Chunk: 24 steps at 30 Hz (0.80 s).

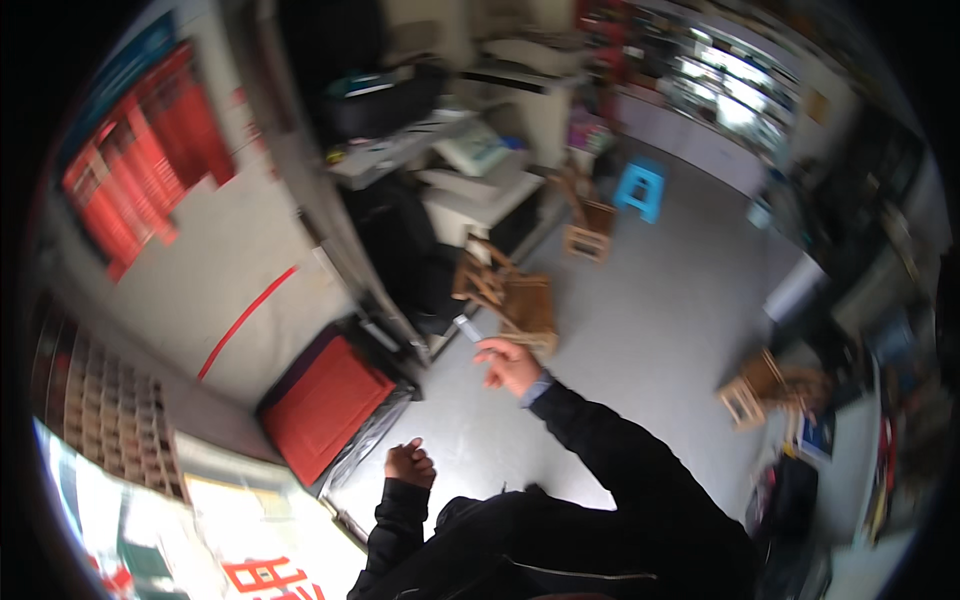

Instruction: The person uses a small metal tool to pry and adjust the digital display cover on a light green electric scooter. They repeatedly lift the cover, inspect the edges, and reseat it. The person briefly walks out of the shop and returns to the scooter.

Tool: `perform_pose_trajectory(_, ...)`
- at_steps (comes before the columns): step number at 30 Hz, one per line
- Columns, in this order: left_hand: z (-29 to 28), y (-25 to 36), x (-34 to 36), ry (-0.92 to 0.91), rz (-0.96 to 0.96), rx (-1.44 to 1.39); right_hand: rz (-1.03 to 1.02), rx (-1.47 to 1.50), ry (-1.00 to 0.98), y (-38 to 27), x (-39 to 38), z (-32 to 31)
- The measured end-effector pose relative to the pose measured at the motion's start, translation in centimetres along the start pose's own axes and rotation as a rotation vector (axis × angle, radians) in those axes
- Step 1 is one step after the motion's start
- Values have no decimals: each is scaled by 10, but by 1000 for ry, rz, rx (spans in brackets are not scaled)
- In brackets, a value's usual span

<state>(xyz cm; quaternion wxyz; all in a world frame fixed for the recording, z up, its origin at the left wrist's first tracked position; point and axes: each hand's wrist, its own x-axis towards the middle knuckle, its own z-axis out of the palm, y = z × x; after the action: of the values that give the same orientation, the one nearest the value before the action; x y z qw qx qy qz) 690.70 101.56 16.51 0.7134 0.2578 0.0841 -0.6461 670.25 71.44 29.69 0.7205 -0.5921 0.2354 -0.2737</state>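
My right hand (512,368) is stretched forward, thumb and fingers closed on a small pale, stick-shaped object (466,327). The object is blurred, so its kind cannot be told. It points up and left, in front of a wooden folding chair (528,303) that stands farther off. Lower and to the left, my left hand (410,464) hangs with its fingers curled in, and nothing shows in it. The nearest thing to that hand is a low dark box-like piece with a red top (328,408).
Beyond the chair stand a smaller wooden chair (590,228) and a blue plastic stool (640,188). A desk with office machines (470,150) lines the far left. Another wooden chair (755,388) is at the right. At the back is a lit glass display case (735,85); grey floor (650,320) lies between.
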Motion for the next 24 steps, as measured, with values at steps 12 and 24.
perform_pose_trajectory(12, 22, 151, 137, -168, 271, -71, -718, -727, 120, -147, 355, 54)
perform_pose_trajectory(24, -4, 212, 135, 83, 736, -219, -866, -1277, -69, -170, 672, 112)
